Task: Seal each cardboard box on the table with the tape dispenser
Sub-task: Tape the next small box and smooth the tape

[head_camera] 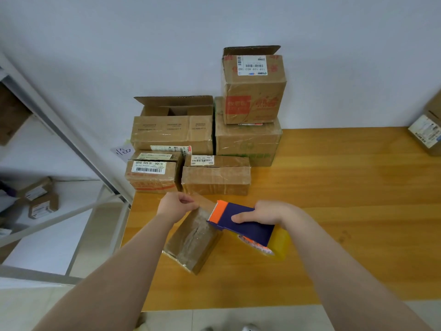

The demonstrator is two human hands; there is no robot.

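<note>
A small flat cardboard box (191,240) lies at an angle near the front left of the wooden table (346,211). My right hand (265,212) grips a blue and orange tape dispenser (241,223) with a yellowish tape roll; its orange toothed end rests over the box's far right edge. My left hand (175,205) pinches the tape end at the box's far corner. Behind them stand several more boxes: two small closed ones (152,175) (216,177), an open-flapped one (173,130), and a large box (248,144) with an open-topped box (254,89) stacked on it.
A white wall runs behind the table. A white metal shelf frame (71,149) with small parcels (40,199) stands to the left. Another box (427,130) sits at the table's far right edge. The table's front edge is close to me.
</note>
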